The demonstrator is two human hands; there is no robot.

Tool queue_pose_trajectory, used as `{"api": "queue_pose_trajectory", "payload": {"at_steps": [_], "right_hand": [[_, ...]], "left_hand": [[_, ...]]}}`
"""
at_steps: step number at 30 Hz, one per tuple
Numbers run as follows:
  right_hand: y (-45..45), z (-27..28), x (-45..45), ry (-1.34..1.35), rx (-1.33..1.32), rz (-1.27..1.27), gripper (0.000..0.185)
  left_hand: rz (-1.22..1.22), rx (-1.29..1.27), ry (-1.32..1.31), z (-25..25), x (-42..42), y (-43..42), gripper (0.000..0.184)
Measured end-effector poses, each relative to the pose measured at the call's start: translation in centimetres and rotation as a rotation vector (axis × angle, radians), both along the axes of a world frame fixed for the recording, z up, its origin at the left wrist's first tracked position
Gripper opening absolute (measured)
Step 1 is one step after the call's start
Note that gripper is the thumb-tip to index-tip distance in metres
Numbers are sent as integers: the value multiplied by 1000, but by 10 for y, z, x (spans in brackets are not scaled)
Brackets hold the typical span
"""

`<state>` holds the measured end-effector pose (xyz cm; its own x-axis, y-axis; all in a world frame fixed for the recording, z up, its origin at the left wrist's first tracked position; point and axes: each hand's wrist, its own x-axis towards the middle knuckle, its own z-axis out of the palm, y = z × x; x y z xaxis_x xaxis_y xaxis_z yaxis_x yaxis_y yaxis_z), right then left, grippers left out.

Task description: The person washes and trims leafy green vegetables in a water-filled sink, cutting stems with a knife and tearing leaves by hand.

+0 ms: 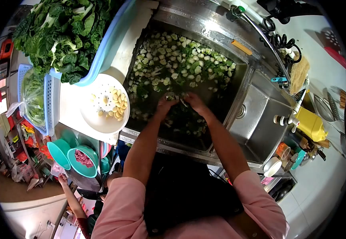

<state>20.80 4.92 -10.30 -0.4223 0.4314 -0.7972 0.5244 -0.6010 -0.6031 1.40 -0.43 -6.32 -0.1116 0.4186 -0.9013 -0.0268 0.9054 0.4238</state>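
A large steel sink [238, 95] full of dark water lies before me, with many bok choy heads [197, 65] floating, their pale cut ends showing. My left hand [167, 104] is just above the water, fingers closed around a small bok choy [173, 98]. Close beside it on the right, my right hand [197, 103] is curled with its fingertips pinched on a pale part of the same vegetable, as far as I can make out. More leaves and stalks lie in the shadowed water below my hands.
At left are a white colander [97, 121] of garlic cloves, a blue basket [109, 36] heaped with dark greens, and green tubs [91, 171], one with raw meat. A smaller basin [256, 115], tap and yellow jug [310, 125] stand right. A co-worker's arm [75, 201] shows lower left.
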Motion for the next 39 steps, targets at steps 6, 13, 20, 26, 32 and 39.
{"api": "queue_pose_trajectory", "payload": {"at_steps": [6, 13, 20, 26, 32, 39], "right_hand": [[10, 45, -20, -44, 78, 15, 64], [-1, 43, -29, -85, 225, -23, 54], [-5, 2, -24, -168, 207, -55, 58], [4, 25, -22, -91, 190, -271, 60], [11, 27, -19, 232, 64, -83, 68], [11, 19, -5, 21, 266, -6, 34]], "left_hand": [[-65, 100, -241, -10, -5, -1, 100], [56, -64, -183, 9, 10, 0, 106], [167, -94, -205, 0, 17, -10, 78], [239, 4, -413, 9, 6, -12, 61], [326, -111, -324, 30, 10, 3, 57], [-82, 15, -112, -26, 5, -13, 63]]}}
